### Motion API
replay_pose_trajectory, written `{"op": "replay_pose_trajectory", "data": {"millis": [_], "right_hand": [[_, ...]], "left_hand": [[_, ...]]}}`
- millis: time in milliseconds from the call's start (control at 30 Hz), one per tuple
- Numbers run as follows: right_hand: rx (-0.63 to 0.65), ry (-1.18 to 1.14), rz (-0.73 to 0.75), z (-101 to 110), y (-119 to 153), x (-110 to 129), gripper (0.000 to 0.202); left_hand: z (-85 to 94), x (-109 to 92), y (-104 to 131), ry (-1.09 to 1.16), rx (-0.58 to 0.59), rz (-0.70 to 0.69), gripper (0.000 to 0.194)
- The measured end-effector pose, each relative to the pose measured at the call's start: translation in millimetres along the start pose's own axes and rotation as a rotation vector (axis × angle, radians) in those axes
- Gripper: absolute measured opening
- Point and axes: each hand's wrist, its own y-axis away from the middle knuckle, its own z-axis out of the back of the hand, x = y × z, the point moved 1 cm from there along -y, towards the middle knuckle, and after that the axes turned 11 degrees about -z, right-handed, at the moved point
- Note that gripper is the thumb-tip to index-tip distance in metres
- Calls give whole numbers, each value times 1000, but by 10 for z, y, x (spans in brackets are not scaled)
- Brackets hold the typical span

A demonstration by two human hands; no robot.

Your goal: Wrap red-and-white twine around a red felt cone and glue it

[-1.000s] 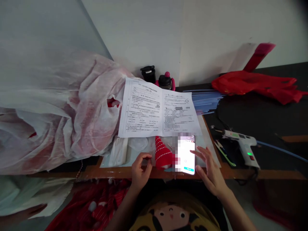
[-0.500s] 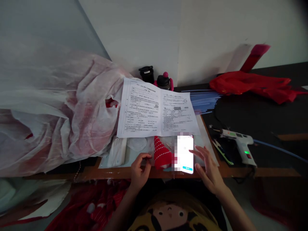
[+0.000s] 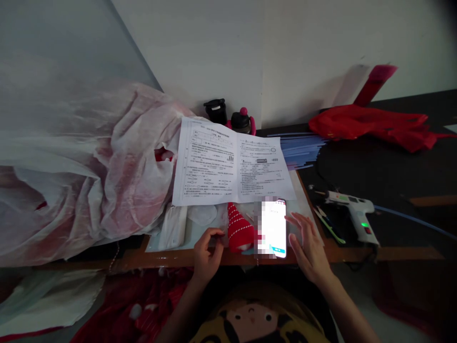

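While the lit phone (image 3: pixel 274 227) is being tapped by the spread right hand (image 3: pixel 307 247) | red striped cone (image 3: pixel 238 228) is being steadied beside curled, empty left hand (image 3: pixel 208 254) | light touches are advised.

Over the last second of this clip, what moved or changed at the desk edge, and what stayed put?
Little changed. The right hand still hovers open beside the lit smartphone, fingertips shifting slightly along its right edge. The left hand stays curled at the desk edge next to the red striped knitted cone. The printed paper sheet and white glue gun kept their places; only the view drifted.
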Motion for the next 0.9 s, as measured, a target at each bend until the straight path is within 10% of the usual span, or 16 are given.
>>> {"op": "replay_pose_trajectory", "data": {"millis": [467, 900], "right_hand": [[-7, -27, 111, 21, 46, 18, 45], [109, -362, 346, -93, 172, 842, 16]], "left_hand": [[20, -41, 33, -3, -22, -47, 10], [-48, -930, -109, 252, 290, -493, 21]]}}
